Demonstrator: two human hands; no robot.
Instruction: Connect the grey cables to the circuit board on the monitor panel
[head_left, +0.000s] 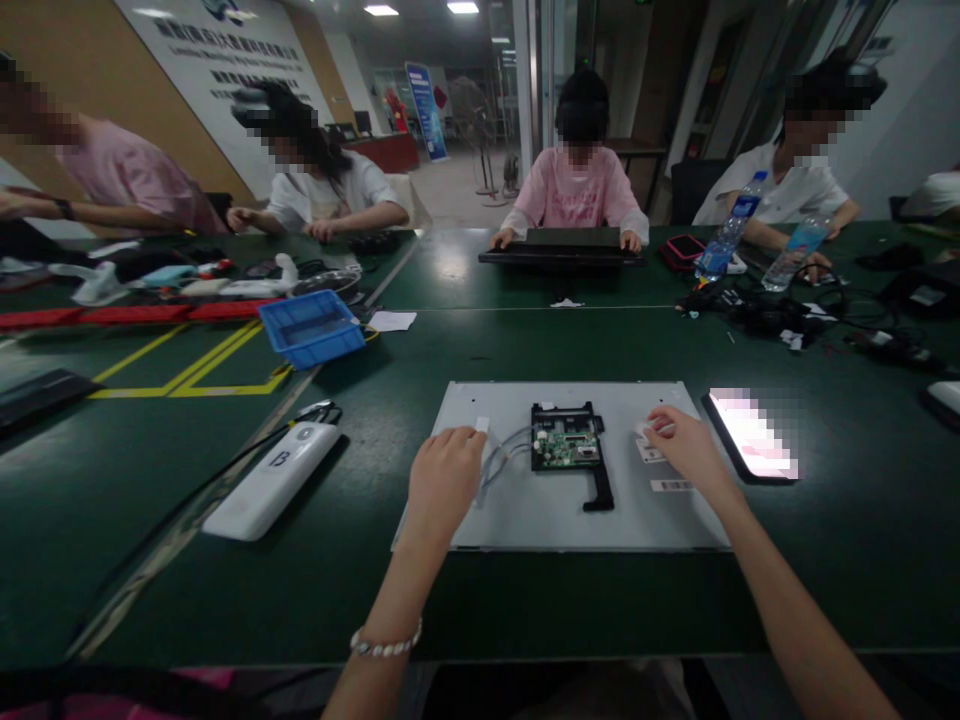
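Observation:
In front of me a grey metal panel (517, 520) lies flat, with a green circuit board (566, 447) in a black plastic bracket (600, 492) at its middle. Grey cables (504, 455) run from the board toward my left hand (446, 475). That hand rests over the panel's left side, fingers curled together beside a small white piece (482, 425); its grip is hidden from above. On the right side, my right hand (681, 442) pinches a small white piece like a label (643, 428). Stuck on the panel close by is a barcode label (671, 486).
A phone (754, 440) lies right of the panel, a white power bank (277, 480) with a cable to its left. Farther off are a blue basket (315, 335), water bottles (729, 235) and tangled cables (772, 310). Across the table a person holds a black panel (562, 250).

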